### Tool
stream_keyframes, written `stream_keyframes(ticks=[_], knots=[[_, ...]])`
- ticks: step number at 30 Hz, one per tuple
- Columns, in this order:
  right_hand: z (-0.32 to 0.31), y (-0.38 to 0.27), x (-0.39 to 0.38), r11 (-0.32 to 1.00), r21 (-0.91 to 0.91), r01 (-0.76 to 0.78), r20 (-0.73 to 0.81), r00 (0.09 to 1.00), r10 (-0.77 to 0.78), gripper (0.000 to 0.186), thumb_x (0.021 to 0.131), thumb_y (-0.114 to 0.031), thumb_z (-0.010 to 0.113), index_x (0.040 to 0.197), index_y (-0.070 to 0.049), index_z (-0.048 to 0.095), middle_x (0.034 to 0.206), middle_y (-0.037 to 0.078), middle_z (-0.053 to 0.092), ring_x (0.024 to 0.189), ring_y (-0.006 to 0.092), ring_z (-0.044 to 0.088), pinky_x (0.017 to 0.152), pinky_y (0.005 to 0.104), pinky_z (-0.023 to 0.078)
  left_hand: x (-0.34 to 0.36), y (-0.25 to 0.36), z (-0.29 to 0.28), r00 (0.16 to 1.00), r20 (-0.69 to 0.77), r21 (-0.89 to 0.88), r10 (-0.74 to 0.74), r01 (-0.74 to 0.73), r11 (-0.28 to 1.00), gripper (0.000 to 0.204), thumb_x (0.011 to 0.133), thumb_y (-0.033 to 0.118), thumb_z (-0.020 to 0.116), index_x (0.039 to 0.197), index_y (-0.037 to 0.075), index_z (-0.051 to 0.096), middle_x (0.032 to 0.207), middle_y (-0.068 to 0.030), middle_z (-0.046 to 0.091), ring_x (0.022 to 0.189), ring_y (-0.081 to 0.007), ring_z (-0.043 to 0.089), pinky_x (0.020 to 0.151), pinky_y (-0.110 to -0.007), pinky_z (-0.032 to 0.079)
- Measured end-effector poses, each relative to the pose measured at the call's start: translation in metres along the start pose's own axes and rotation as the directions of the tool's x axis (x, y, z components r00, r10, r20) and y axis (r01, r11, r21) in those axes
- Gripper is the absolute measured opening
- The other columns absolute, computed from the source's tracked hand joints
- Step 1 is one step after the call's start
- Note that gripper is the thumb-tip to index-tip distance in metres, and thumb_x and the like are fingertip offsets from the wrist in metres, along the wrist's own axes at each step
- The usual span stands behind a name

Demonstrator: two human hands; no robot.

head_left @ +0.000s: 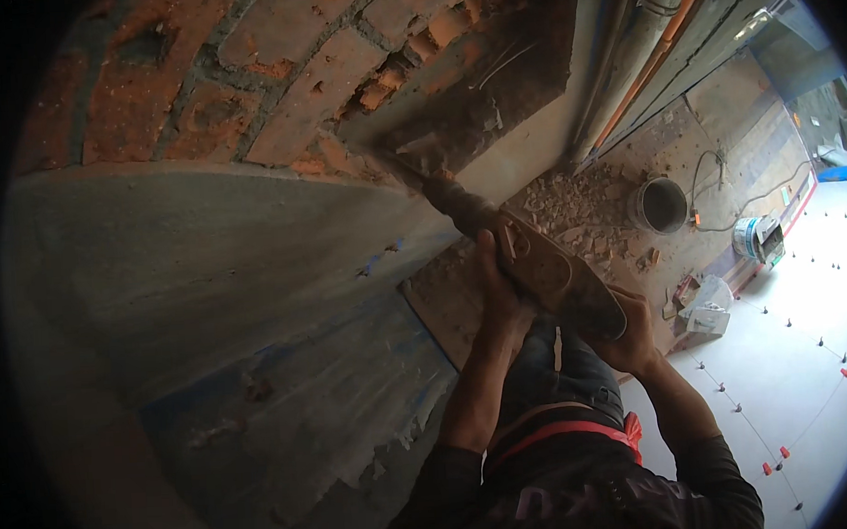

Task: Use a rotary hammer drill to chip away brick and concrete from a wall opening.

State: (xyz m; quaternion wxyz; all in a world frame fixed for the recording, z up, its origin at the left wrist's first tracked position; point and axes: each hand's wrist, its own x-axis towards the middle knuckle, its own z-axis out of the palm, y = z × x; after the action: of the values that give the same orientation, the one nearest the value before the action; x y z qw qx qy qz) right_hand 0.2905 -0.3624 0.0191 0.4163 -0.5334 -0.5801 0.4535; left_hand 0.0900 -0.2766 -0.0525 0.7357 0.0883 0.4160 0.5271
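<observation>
A dusty demolition hammer (547,269) runs slantwise through the middle of the view. My left hand (500,280) is closed around its front part, just behind the nose. At the rear end, my right hand (630,336) wraps the grip, with some fingers hidden behind the housing. The chisel bit (405,171) points up and left to the lower edge of the exposed brickwork (312,90), where it meets the grey plastered wall (204,217). Dim light and dust blur the bit's tip, so I cannot tell exactly whether it touches.
Brick rubble (572,211) is scattered over the floor boards (733,100). A round bucket (662,205), a cable (713,181) and another, tipped container (758,238) lie to the right. Pale tiles with small spacers (768,363) cover the lower right. Vertical pipes (646,56) stand along the wall.
</observation>
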Motion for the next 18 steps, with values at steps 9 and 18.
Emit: stream_keyframes(ticks=[9, 18], knots=[[0.014, -0.046, 0.031, 0.995, -0.023, 0.096, -0.019, 0.995, -0.097, 0.034, 0.078, -0.005, 0.085, 0.11, -0.001, 0.077, 0.099, 0.019, 0.074, 0.088, 0.0409, 0.077, 0.077, 0.0431, 0.061, 0.011, 0.056, 0.015, 0.978, 0.178, -0.016, 0.109, -0.108, 0.994, 0.078, 0.108, 0.077, 0.037, 0.139, 0.011, 0.063, 0.12, -0.0149, 0.074, 0.122, -0.0338, 0.07, 0.108, -0.049, 0.056], [0.038, -0.083, 0.133, 0.915, -0.168, 0.366, 0.151, 0.927, -0.343, 0.028, 0.077, -0.006, 0.086, 0.101, -0.002, 0.072, 0.091, 0.016, 0.07, 0.08, 0.0348, 0.074, 0.068, 0.0423, 0.058, 0.09, 0.122, 0.006, 0.916, 0.215, -0.285, 0.338, -0.272, 0.919, 0.085, 0.107, 0.077, 0.035, 0.136, 0.005, 0.068, 0.12, -0.018, 0.076, 0.113, -0.0355, 0.074, 0.106, -0.05, 0.059]])
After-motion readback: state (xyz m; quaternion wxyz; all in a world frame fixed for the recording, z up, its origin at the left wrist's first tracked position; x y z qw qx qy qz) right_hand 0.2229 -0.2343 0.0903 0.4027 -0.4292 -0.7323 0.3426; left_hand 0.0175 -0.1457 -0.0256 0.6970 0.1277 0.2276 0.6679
